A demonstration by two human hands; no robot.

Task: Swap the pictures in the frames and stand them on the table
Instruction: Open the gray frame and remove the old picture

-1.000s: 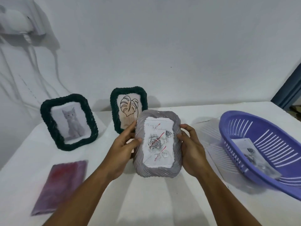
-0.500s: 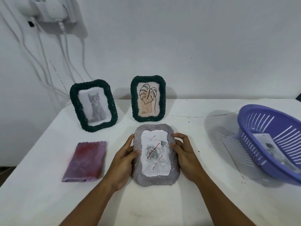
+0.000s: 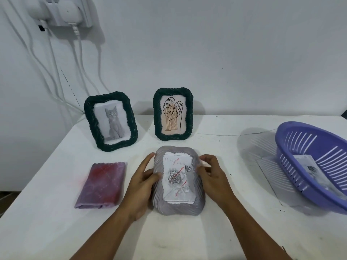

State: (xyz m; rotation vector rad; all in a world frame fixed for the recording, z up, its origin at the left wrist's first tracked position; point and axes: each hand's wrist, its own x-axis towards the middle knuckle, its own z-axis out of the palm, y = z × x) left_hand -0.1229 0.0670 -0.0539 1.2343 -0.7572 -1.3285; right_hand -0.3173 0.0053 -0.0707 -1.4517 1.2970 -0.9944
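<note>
A grey ridged picture frame (image 3: 177, 207) with a rose drawing in it is in front of me, low over the white table (image 3: 216, 231). My left hand (image 3: 139, 192) grips its left edge, thumb on the front. On the opposite edge my right hand (image 3: 213, 180) holds it, fingers curled over the rim. Whether the frame's base touches the table I cannot tell. Two dark green braided frames stand upright behind: one with a cat picture (image 3: 110, 121), one with a leaf drawing (image 3: 173, 114).
A folded purple-red cloth (image 3: 102, 185) lies left of my hands. A purple slotted basket (image 3: 315, 166) with a loose picture (image 3: 319, 174) inside sits at the right. White cables (image 3: 56, 72) hang down the wall at the back left.
The grey frame has come down and nearer to me, held in both hands. The view has swung left, so the green frames and cloth sit more to the right.
</note>
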